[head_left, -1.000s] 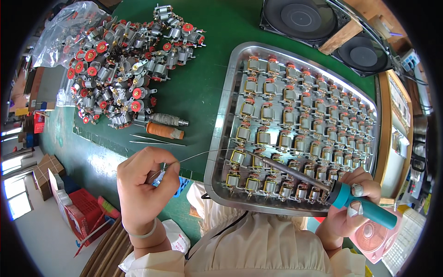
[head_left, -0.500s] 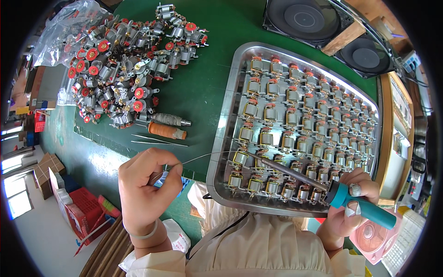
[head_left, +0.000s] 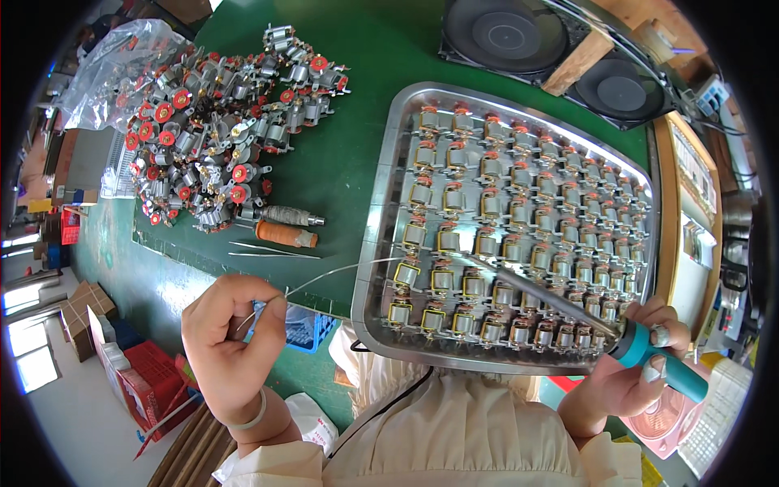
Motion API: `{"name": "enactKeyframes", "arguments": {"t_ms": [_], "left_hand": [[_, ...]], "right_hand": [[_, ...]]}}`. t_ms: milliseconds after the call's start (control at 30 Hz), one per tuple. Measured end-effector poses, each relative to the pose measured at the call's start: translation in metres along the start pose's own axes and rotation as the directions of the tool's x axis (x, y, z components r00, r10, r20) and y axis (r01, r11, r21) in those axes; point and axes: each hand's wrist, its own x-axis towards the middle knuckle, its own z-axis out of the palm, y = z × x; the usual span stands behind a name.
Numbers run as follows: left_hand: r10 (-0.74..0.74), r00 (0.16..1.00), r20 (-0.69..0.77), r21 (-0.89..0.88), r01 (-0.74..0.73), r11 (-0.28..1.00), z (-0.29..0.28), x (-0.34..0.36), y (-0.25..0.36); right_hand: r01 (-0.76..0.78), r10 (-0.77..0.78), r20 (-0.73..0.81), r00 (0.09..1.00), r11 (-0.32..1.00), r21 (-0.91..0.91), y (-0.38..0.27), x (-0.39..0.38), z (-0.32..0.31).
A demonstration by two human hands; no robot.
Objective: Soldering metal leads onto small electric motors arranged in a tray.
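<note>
My left hand pinches a thin solder wire, which arcs over the left rim of a steel tray. My right hand grips the teal handle of a soldering iron; its long shaft reaches left across the tray, its tip over small motors in the left part. These motors stand in rows, with gold-coloured and red parts. Where the wire ends near the iron's tip is too small to tell exactly.
A heap of motors with red discs and a plastic bag lie at upper left, tweezers and an orange roll below them. Two black fans stand at the back, a wooden frame at right, red crates lower left.
My left hand has moved left and slightly down. My right hand and the iron have moved right, the tip sitting farther right over the tray. The whole view has shifted slightly.
</note>
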Motion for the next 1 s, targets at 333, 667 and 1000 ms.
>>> {"name": "enactKeyframes", "arguments": {"t_ms": [333, 667, 1000], "left_hand": [[0.089, 0.984, 0.153, -0.218, -0.054, 0.974, 0.017, -0.01, 0.071], [0.364, 0.819, 0.443, -0.424, -0.166, 0.89, 0.111, 0.016, 0.164], [0.346, 0.752, 0.561, -0.235, -0.256, 0.938, 0.175, 0.062, 0.174]], "right_hand": [[0.2, -0.222, -0.256, 0.941, 0.973, -0.112, -0.026, 0.011, -0.091], [0.23, -0.266, -0.434, 0.861, 0.964, -0.134, -0.026, 0.019, -0.173], [0.229, -0.286, -0.305, 0.909, 0.951, -0.209, -0.005, 0.028, -0.221]]}}
